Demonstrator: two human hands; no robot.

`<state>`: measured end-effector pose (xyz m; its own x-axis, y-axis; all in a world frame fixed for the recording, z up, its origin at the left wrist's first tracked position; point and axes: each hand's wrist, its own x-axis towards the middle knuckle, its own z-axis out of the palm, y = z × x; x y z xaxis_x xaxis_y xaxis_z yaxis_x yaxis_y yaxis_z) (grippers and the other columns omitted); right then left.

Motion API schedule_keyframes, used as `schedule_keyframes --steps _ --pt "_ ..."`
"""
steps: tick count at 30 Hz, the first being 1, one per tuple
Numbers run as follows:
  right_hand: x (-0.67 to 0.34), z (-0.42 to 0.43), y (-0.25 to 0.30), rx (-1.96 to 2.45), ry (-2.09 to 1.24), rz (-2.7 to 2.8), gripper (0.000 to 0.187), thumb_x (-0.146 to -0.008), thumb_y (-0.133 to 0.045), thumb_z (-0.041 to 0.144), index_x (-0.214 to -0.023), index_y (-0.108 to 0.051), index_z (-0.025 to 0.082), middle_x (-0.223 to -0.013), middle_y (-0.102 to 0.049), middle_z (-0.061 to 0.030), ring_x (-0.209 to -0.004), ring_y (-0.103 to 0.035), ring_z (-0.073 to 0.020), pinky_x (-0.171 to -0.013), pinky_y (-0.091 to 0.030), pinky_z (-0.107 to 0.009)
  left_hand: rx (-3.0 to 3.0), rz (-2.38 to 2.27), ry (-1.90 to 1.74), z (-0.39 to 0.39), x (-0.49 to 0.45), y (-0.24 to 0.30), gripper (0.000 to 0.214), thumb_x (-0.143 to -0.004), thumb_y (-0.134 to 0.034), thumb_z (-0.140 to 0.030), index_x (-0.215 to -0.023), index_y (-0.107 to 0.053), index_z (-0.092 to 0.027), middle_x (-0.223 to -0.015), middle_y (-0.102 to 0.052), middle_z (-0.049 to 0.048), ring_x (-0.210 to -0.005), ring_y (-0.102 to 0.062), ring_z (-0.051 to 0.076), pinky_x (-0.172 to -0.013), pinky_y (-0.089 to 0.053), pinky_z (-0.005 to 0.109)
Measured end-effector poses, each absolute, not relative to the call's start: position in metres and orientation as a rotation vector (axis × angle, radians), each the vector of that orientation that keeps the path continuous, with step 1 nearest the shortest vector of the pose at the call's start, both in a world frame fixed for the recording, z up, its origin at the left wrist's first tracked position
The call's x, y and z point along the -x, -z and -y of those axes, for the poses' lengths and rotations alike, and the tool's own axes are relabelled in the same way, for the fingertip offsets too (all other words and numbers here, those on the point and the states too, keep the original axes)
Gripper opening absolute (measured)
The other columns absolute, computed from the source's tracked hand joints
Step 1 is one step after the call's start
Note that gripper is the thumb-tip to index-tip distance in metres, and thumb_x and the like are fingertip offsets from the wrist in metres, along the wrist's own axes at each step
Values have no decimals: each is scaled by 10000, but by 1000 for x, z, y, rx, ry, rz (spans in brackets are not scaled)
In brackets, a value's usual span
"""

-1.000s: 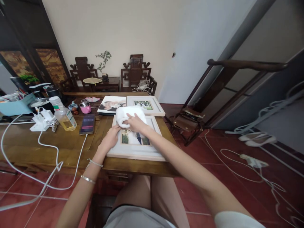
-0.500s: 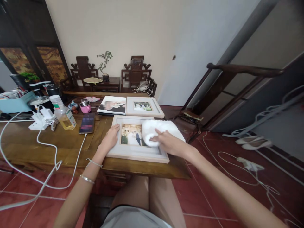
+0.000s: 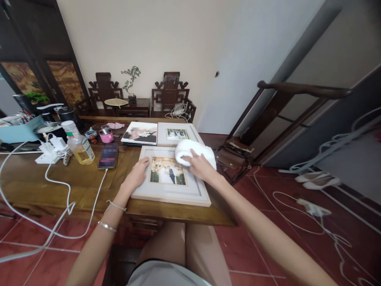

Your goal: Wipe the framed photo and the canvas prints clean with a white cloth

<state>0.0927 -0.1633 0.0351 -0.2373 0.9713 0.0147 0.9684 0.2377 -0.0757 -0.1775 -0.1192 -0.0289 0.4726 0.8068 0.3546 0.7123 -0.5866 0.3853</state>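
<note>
A light wooden picture frame (image 3: 171, 195) with a wedding photo lies flat near the table's front edge. My left hand (image 3: 138, 174) rests on its left side, fingers closed over the rim. With my right hand (image 3: 202, 167) I grip a folded white fluffy cloth (image 3: 193, 151), which lies over the frame's upper right corner and hides it. Behind stands a second picture frame (image 3: 162, 134), lying flat, its lower right part covered by the cloth. To its left is a white photo album or panel (image 3: 139, 133) with a blurred picture.
On the wooden table (image 3: 119, 190) to the left are a phone (image 3: 107, 156) on a charging cable, a bottle of yellow liquid (image 3: 80, 145), a pink cup (image 3: 106, 135) and a white power strip (image 3: 47, 157). A dark wooden chair (image 3: 268, 99) stands at the right.
My right hand has moved the cloth up and to the left, from the photo's right side to the frame's upper right corner. My left hand stays on the left rim.
</note>
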Motion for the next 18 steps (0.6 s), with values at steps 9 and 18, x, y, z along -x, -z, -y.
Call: schedule_keyframes --steps 9,18 --pt "-77 232 -57 1764 -228 2760 656 -696 -372 -50 -1305 -551 119 -1384 -481 -202 -1379 -252 -380 -1032 -253 -667 -2473 -1342 -876 115 179 43 583 -731 -350 74 -1252 -558 -87 -1375 -515 151 -1333 -419 211 -1131 -332 407" --pt "-57 277 -62 1711 -382 2721 680 -695 -387 -33 -1341 -518 137 -1451 -409 -177 -1381 -246 -386 -1049 -267 -624 -2524 -1308 -808 115 179 38 680 -664 -355 98 -1281 -538 -120 -1392 -507 115 -1339 -410 200 -1135 -328 395"
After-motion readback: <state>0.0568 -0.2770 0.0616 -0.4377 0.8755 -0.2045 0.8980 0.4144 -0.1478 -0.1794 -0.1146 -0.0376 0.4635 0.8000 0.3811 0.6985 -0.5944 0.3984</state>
